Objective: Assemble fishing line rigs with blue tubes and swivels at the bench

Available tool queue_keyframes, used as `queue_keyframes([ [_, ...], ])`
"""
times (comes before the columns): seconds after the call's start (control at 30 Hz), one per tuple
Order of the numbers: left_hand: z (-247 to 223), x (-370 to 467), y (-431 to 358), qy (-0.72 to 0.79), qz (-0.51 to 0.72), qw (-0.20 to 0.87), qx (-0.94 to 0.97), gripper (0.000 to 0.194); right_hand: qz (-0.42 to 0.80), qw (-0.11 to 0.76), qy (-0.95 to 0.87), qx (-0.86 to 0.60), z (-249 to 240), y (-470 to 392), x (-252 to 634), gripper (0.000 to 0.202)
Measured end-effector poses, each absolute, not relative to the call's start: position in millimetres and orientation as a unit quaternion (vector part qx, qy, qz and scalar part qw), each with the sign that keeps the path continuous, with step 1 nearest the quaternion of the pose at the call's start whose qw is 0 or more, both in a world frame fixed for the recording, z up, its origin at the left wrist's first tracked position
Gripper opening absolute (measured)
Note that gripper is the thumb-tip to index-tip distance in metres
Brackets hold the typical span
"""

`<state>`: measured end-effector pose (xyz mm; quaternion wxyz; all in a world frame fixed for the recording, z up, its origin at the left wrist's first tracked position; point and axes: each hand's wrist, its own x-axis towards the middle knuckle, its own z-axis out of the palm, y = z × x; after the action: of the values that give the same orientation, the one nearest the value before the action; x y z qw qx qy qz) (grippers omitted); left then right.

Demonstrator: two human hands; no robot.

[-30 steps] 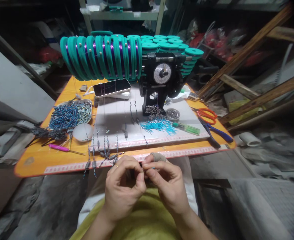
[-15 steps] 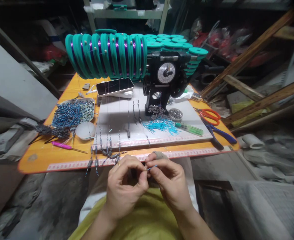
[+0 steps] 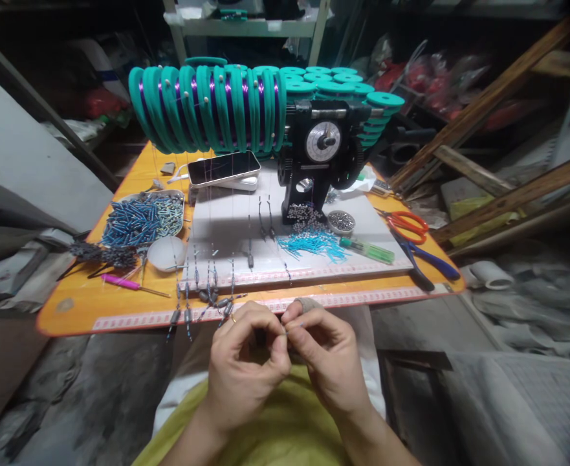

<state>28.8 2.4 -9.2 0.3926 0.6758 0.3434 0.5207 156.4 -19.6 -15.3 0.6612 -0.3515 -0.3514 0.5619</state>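
Note:
My left hand (image 3: 248,369) and my right hand (image 3: 330,349) meet fingertip to fingertip over my lap, just in front of the table edge. Thumb and forefinger are pinched on each hand. A thin blue stick showed in my right fingers a moment ago; it is now almost wholly hidden. What my left fingertips pinch is too small to make out. Behind my hands, dark weights on beaded lines (image 3: 210,298) lie at the edge, some hanging over it. Loose light-blue sticks (image 3: 311,244) are piled on the white board (image 3: 362,262), with small grey beads (image 3: 306,217) beside them.
Teal spools (image 3: 209,110) sit on a black stand with a dial (image 3: 323,141). A phone (image 3: 224,169), a tray of blue pieces (image 3: 132,220), a white cup (image 3: 166,254), a pink-handled tool (image 3: 120,283), a green tube (image 3: 367,250) and pliers (image 3: 427,259) lie around.
The blue stick that stuck out between my right finger and thumb is now mostly out of sight. My hands stay together in nearly the same place.

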Motion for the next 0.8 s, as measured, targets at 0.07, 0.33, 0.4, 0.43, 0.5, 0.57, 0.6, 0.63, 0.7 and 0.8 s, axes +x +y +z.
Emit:
queue_keyframes([
  [0.07, -8.8, 29.5, 2.7, 0.344, 0.519, 0.393, 0.676, 0.019, 0.561, 0.663, -0.351, -0.351, -15.2, -19.8, 156.3, 0.010],
  [0.33, -14.5, 23.9, 5.8, 0.318, 0.537, 0.361, 0.693, 0.024, 0.522, 0.648, -0.394, -0.390, -14.0, -23.4, 164.6, 0.013],
  [0.4, -15.7, 22.4, 8.0, 0.300, 0.545, 0.316, 0.716, 0.035, 0.527, 0.633, -0.398, -0.404, -12.7, -22.1, 166.7, 0.011],
  [0.43, -15.5, 22.1, 9.2, 0.291, 0.545, 0.292, 0.730, 0.041, 0.533, 0.623, -0.397, -0.412, -12.2, -21.1, 167.5, 0.009],
  [0.5, -14.4, 21.7, 11.5, 0.268, 0.542, 0.259, 0.754, 0.043, 0.543, 0.602, -0.393, -0.434, -11.3, -18.9, 169.3, 0.005],
  [0.57, -13.2, 21.3, 13.4, 0.250, 0.539, 0.254, 0.763, 0.041, 0.535, 0.574, -0.412, -0.463, -9.6, -18.1, 172.6, 0.005],
  [0.6, -13.1, 20.8, 14.1, 0.245, 0.539, 0.253, 0.765, 0.041, 0.521, 0.557, -0.435, -0.479, -7.7, -18.7, 175.2, 0.008],
  [0.63, -13.5, 20.1, 14.7, 0.242, 0.539, 0.247, 0.768, 0.041, 0.499, 0.536, -0.468, -0.495, -4.8, -20.1, 178.4, 0.011],
  [0.7, -15.1, 18.2, 15.2, 0.248, 0.535, 0.227, 0.775, 0.039, 0.415, 0.487, -0.560, -0.527, 5.0, -24.9, 185.2, 0.014],
  [0.8, -18.5, 17.1, 15.1, 0.279, 0.521, 0.210, 0.779, 0.026, 0.177, 0.449, -0.681, -0.550, 29.6, -29.7, 187.8, 0.023],
])
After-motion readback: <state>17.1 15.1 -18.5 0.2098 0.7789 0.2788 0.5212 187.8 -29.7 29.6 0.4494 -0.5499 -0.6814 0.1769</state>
